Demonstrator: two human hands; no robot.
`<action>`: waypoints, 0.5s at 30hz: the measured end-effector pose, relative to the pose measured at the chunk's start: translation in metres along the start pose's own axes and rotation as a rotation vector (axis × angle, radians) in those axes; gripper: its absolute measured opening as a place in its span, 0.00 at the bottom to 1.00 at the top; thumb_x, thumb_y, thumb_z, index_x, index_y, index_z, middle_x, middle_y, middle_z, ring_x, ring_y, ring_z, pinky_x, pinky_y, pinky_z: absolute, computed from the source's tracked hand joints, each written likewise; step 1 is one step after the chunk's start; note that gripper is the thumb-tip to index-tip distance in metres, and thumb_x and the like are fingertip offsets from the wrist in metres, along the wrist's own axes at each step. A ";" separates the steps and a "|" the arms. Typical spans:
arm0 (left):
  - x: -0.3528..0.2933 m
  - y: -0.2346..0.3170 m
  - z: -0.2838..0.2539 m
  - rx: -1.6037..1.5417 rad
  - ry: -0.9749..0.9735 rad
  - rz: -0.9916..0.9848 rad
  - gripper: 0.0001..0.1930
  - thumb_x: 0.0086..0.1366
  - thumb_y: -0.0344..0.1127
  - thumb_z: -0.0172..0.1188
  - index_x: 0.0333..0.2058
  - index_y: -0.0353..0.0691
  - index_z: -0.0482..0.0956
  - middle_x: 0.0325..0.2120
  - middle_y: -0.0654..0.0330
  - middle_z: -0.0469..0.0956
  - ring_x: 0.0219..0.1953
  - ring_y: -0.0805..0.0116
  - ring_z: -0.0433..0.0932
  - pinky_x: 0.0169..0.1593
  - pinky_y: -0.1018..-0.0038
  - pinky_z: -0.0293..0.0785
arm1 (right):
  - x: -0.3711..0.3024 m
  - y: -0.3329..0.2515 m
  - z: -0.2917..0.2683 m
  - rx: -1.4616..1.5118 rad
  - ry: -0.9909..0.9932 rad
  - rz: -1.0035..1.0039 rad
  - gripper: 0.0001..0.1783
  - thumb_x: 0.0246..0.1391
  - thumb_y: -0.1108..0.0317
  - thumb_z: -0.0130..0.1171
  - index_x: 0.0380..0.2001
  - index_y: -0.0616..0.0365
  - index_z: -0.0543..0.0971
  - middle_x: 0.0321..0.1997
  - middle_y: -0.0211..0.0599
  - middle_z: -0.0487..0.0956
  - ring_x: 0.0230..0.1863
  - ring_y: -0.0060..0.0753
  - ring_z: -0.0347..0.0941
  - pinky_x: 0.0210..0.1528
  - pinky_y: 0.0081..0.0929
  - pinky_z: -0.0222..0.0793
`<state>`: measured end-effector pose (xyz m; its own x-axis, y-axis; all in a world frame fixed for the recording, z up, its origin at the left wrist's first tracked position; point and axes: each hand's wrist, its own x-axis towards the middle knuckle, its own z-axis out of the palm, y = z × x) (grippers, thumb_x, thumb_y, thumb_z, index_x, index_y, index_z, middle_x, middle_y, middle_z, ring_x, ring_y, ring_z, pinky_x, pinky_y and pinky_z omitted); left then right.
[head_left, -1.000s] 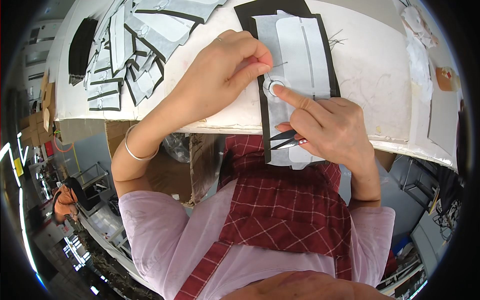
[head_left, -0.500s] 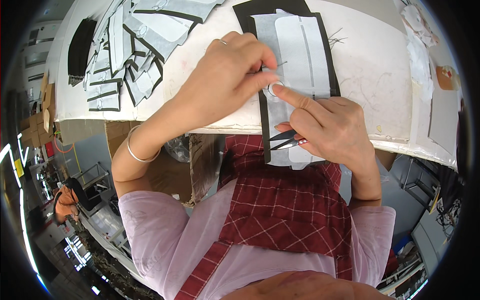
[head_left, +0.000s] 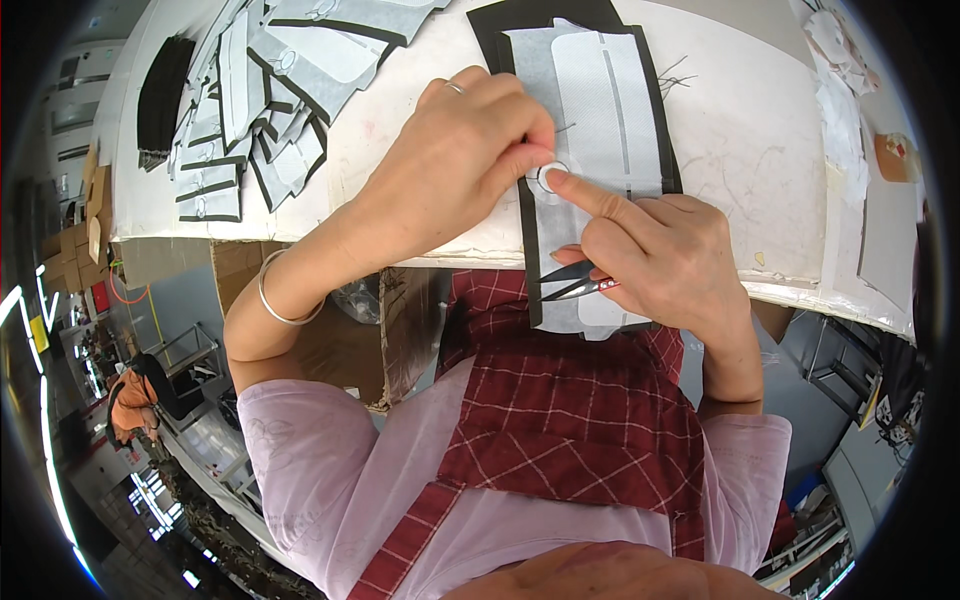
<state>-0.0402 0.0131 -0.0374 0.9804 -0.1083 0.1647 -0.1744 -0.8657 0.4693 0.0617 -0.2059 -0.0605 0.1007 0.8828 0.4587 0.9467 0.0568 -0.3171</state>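
Fabric (head_left: 600,150) pressed under my right hand (head_left: 655,245), probably for steadiness, scissors (head_left: 572,290) gripped there; left hand (head_left: 465,150) pinched, can't tell on what.

I have the panel (head_left: 590,110) beneath the right fingers (head_left: 592,199), partly on the table (head_left: 745,160); scissors (head_left: 568,291) before them, piled pieces (head_left: 318,52) well left, threads (head_left: 676,79) behind and right.

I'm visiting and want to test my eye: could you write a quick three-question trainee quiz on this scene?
1. Which hand holds the scissors?
2. True or false: the pale panel under the hands sticks out past the near edge of the white table.
3. Fill in: the dark red apron has a ____ pattern.

Key: 1. The right hand. 2. True. 3. Checked.
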 end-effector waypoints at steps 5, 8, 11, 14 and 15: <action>-0.003 -0.009 -0.003 -0.464 0.187 -0.308 0.09 0.64 0.30 0.65 0.41 0.40 0.78 0.29 0.61 0.71 0.34 0.65 0.69 0.43 0.73 0.68 | 0.001 -0.001 0.001 0.013 0.023 -0.003 0.25 0.41 0.63 0.74 0.15 0.54 0.63 0.52 0.32 0.85 0.16 0.21 0.71 0.19 0.20 0.65; -0.002 -0.005 0.001 -0.298 0.106 -0.159 0.08 0.63 0.30 0.65 0.40 0.40 0.78 0.29 0.61 0.71 0.34 0.65 0.68 0.42 0.73 0.68 | 0.002 0.000 0.001 0.027 0.033 -0.008 0.25 0.41 0.63 0.74 0.15 0.54 0.63 0.52 0.32 0.85 0.16 0.22 0.71 0.19 0.21 0.65; -0.004 -0.005 0.004 -0.078 0.056 -0.029 0.05 0.63 0.29 0.65 0.35 0.38 0.77 0.28 0.62 0.71 0.34 0.65 0.68 0.40 0.71 0.66 | 0.002 0.000 0.002 0.037 0.034 -0.010 0.25 0.40 0.63 0.74 0.16 0.54 0.63 0.52 0.33 0.85 0.16 0.22 0.71 0.19 0.21 0.65; -0.010 -0.007 -0.005 -0.091 0.065 -0.118 0.05 0.63 0.28 0.64 0.33 0.36 0.76 0.27 0.61 0.71 0.33 0.64 0.68 0.40 0.69 0.66 | 0.001 0.000 0.002 0.040 0.033 -0.006 0.25 0.40 0.63 0.74 0.16 0.54 0.63 0.52 0.33 0.85 0.16 0.22 0.72 0.18 0.21 0.64; -0.015 -0.011 -0.010 -0.144 0.056 -0.190 0.05 0.63 0.28 0.64 0.33 0.36 0.76 0.27 0.60 0.71 0.33 0.63 0.68 0.40 0.69 0.66 | 0.001 0.001 0.002 0.043 0.036 -0.007 0.25 0.40 0.63 0.74 0.16 0.54 0.64 0.52 0.33 0.85 0.16 0.22 0.72 0.18 0.21 0.64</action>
<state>-0.0540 0.0293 -0.0363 0.9909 0.0809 0.1073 -0.0021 -0.7889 0.6146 0.0618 -0.2037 -0.0620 0.1061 0.8652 0.4900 0.9333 0.0834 -0.3493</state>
